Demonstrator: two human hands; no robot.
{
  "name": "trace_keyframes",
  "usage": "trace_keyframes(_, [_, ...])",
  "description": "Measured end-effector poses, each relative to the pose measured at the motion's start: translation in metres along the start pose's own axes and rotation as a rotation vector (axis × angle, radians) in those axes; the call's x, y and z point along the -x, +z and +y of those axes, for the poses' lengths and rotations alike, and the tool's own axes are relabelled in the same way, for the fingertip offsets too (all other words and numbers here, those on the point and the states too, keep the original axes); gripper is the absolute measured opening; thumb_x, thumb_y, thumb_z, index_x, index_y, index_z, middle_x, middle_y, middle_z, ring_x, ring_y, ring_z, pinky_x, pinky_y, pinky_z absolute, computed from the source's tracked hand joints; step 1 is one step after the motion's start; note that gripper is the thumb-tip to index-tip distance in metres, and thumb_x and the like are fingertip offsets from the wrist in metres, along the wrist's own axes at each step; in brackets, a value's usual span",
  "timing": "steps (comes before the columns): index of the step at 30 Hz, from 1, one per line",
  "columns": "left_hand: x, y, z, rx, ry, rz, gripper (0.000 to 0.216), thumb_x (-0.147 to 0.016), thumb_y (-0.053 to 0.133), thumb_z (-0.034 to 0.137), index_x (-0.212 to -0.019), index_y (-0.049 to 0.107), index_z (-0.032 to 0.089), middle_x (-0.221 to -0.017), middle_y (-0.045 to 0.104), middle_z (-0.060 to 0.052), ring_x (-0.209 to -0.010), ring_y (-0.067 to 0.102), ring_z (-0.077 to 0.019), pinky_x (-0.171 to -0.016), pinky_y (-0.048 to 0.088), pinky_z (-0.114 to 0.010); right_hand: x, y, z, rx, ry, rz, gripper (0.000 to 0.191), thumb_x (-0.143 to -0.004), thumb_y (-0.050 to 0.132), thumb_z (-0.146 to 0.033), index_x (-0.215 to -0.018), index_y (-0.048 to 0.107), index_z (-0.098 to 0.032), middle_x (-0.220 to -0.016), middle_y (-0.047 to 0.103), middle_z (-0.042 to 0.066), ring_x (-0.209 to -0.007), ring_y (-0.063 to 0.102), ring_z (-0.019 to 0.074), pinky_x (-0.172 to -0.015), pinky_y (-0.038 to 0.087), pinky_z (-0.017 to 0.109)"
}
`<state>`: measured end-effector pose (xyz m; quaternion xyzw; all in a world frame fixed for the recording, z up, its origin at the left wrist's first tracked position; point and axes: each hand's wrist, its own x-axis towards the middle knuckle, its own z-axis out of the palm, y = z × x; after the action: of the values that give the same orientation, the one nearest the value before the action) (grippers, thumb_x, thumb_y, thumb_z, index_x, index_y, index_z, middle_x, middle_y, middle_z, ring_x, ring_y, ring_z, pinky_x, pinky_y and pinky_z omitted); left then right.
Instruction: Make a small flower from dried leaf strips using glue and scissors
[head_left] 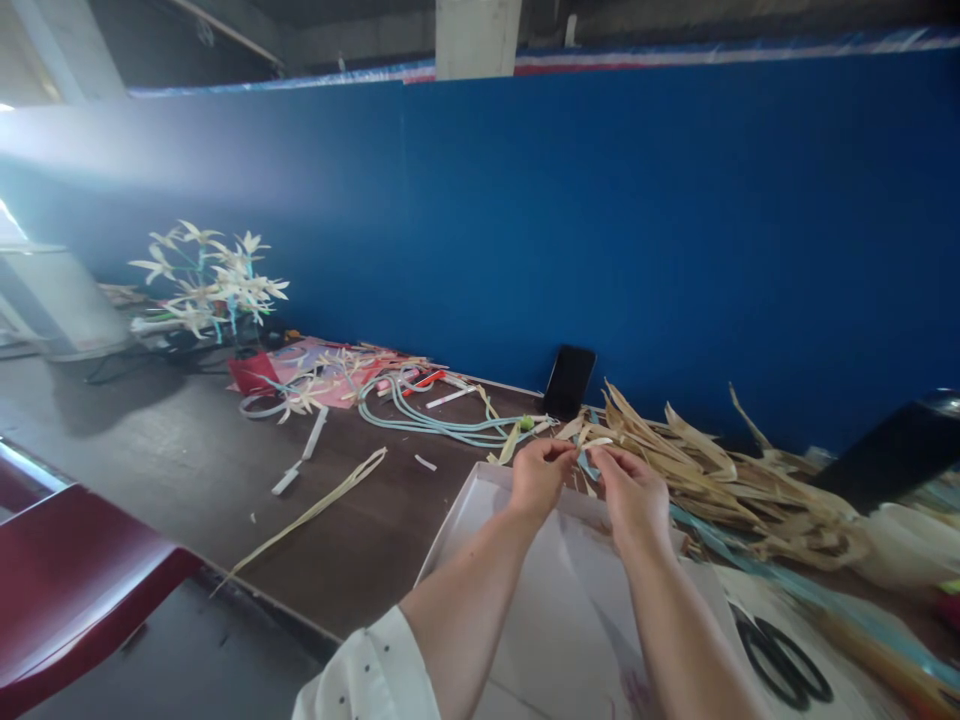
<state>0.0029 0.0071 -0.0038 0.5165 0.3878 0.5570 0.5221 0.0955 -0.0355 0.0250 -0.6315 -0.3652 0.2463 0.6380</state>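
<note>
A person's left hand (538, 478) and right hand (632, 492) meet close together over the far edge of a shallow white tray (480, 505) on a dark bench (187, 450). Both hands are closed, their fingertips pinching pale dried leaf strips (592, 440) held between them just above the tray's rim. Just beyond and to the right lies a loose pile of dried leaves (720, 480), touching the strips in the hands. A black phone (569, 381) leans against the blue wall (675, 220) behind. Black-handled scissors (784, 660) lie to the right of the right forearm. Farther left on the bench are coils of light-blue cord (420, 415), one long leaf strip (315, 510) lying flat, and a spray of pale handmade flowers (210, 280). A red chair (67, 590) stands at the lower left, beside the bench
</note>
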Motion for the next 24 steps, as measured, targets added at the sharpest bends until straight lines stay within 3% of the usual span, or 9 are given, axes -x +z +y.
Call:
trace_keyframes(7, [0.001, 0.000, 0.003, -0.028, 0.022, 0.012, 0.021, -0.068, 0.065, 0.032, -0.079, 0.069, 0.014, -0.067, 0.062, -0.002, -0.060, 0.054, -0.0116, -0.057, 0.041, -0.023, 0.001, -0.001, -0.001, 0.080, -0.017, 0.056, 0.025, -0.062, 0.065, -0.037, -0.072, 0.069, -0.015, -0.045, 0.050, -0.003, -0.042, 0.040, 0.0111, -0.039, 0.031, 0.023])
trace_keyframes(13, [0.003, -0.002, 0.001, -0.170, 0.172, 0.036, 0.013, -0.070, 0.064, 0.027, -0.077, 0.070, 0.017, -0.077, 0.065, -0.003, -0.073, 0.057, -0.0139, -0.068, 0.043, -0.025, -0.006, -0.003, 0.008, 0.152, -0.035, 0.115, 0.027, -0.061, 0.065, -0.039, -0.071, 0.070, -0.014, -0.048, 0.052, -0.001, -0.046, 0.043, 0.0124, -0.044, 0.035, 0.024])
trace_keyframes(24, [0.003, -0.001, 0.000, -0.198, 0.184, 0.034, 0.012, -0.070, 0.064, 0.025, -0.078, 0.070, 0.019, -0.077, 0.065, -0.003, -0.074, 0.057, -0.0147, -0.069, 0.043, -0.025, -0.007, -0.002, 0.011, 0.029, 0.015, 0.117, 0.032, -0.059, 0.068, -0.042, -0.073, 0.069, -0.013, -0.046, 0.050, -0.002, -0.044, 0.041, 0.0113, -0.040, 0.032, 0.023])
